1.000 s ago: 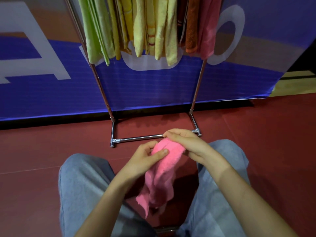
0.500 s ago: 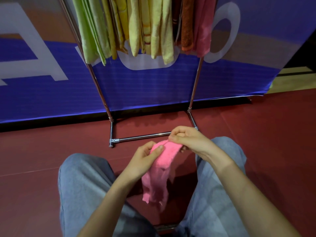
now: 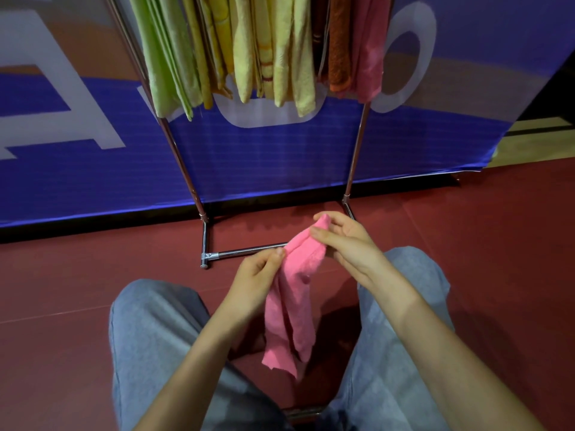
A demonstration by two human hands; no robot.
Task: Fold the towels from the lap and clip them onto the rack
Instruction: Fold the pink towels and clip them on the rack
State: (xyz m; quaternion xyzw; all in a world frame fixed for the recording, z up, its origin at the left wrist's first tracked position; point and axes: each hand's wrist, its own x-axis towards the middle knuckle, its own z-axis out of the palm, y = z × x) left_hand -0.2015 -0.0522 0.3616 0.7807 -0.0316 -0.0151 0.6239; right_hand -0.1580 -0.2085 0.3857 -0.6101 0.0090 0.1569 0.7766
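A small pink towel [image 3: 292, 309] hangs bunched and narrow between my knees. My left hand [image 3: 255, 278] pinches its upper left edge between thumb and fingers. My right hand [image 3: 345, 241] grips the top end, lifted a little higher and to the right. Straight ahead stands the chrome rack [image 3: 245, 251], its base bar on the floor just beyond my hands. From it hang several towels: green [image 3: 161, 57] at the left, yellow [image 3: 273, 51] in the middle, orange [image 3: 339, 48] and pink [image 3: 368, 51] at the right. The rack's top and any clips lie outside the frame.
My legs in grey-blue trousers [image 3: 155, 337] frame the towel on both sides. A blue printed banner [image 3: 280, 157] stands upright directly behind the rack. The floor [image 3: 497, 244] is dark red, with a chair edge [image 3: 301, 412] low between my legs.
The towel has been drawn out longer and narrower. My right hand rose and slid right along the top edge, and my left hand lifted slightly with it.
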